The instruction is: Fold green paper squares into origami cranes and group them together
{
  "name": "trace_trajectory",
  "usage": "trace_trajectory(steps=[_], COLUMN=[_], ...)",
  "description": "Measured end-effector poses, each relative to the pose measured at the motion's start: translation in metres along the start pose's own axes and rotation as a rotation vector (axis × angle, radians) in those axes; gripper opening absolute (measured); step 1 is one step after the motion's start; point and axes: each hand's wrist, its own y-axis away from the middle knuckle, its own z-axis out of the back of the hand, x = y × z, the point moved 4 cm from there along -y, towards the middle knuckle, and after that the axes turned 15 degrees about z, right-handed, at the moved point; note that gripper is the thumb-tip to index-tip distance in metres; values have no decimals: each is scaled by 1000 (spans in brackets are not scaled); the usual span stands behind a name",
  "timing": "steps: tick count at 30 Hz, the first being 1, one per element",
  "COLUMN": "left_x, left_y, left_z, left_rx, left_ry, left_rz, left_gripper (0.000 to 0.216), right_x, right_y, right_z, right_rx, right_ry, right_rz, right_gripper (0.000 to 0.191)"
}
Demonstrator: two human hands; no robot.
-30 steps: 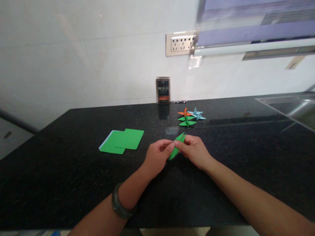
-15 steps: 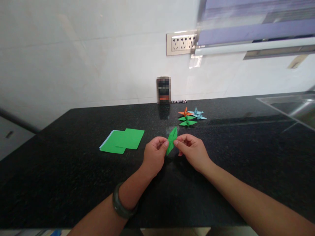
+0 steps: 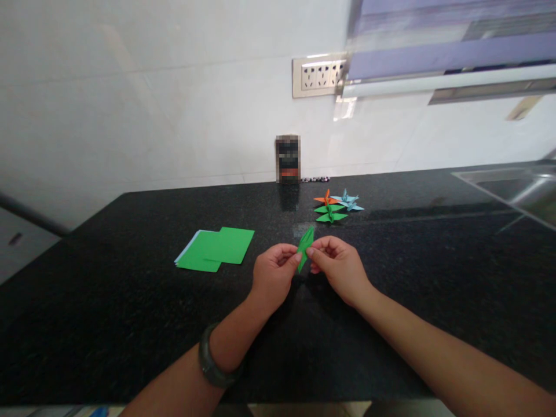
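Note:
A narrow, diamond-shaped piece of folded green paper (image 3: 306, 248) is held just above the dark counter, its long points facing up and down. My left hand (image 3: 274, 273) pinches its left edge between thumb and fingers. From the other side, my right hand (image 3: 339, 265) pinches the right edge near the middle. Behind the hands sit several finished paper cranes: an orange crane (image 3: 326, 198), light blue cranes (image 3: 346, 198) and green cranes (image 3: 331, 215). Square sheets of green paper (image 3: 217, 249) lie to the left of my left hand, with pale blue sheets under them.
The black speckled counter (image 3: 130, 324) runs back to a white tiled wall. A dark box-like object (image 3: 288, 159), blurred out, stands against that wall beside a beaded string (image 3: 316, 179). At far right is a metal sink (image 3: 527, 191). A socket panel (image 3: 319, 77) is on the wall.
The folded paper has turned slightly and looks narrower, with its upper layers parted a little. The left thumb has shifted slightly to the right. Both hands stay in nearly the same place.

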Motion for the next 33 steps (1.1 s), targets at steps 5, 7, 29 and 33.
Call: trace_trajectory(steps=[5, 7, 29, 33], left_x=[0, -1, 4, 4], left_y=[0, 0, -1, -1], left_z=[3, 4, -1, -2], left_rx=[-45, -61, 30, 37], left_ry=[-40, -57, 89, 83], left_rz=[-57, -98, 42, 33], left_gripper=[10, 9, 12, 10], right_x=[-1, -1, 4, 7], right_y=[-1, -1, 0, 0], right_z=[-1, -1, 4, 4], right_rx=[16, 6, 35, 39], right_ry=[-26, -54, 227, 286], right_rz=[-47, -61, 177, 232], right_gripper=[25, 26, 16, 13])
